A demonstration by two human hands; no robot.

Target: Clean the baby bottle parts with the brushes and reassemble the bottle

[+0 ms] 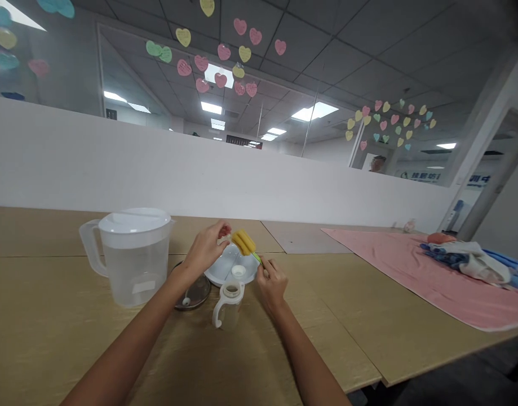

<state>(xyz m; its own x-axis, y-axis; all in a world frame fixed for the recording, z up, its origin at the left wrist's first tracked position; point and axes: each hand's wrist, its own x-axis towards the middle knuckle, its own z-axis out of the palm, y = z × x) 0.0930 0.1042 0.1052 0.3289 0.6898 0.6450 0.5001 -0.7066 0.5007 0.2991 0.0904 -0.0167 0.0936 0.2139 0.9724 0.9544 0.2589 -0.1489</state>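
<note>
Right hand grips the slim lime-green handle of a brush with a yellow foam head; the left hand has its fingers bent just beside that foam, though whether they pinch anything I can't tell. A grip close to the head gives steady control, and soft foam is best pressed gently, over the bowl, so any drips fall inside. Beneath everything lies a smooth tan table with visible seams. On it stands a bulky translucent plastic pitcher, white-lidded and loop-handled. The shallow, round white bowl sits under the foam, beside a flat, dark round dish or lid. Nearer stands a clear bottle, open-mouthed, with a hooked white handle. Smallest is a round white cap at the bowl.
</note>
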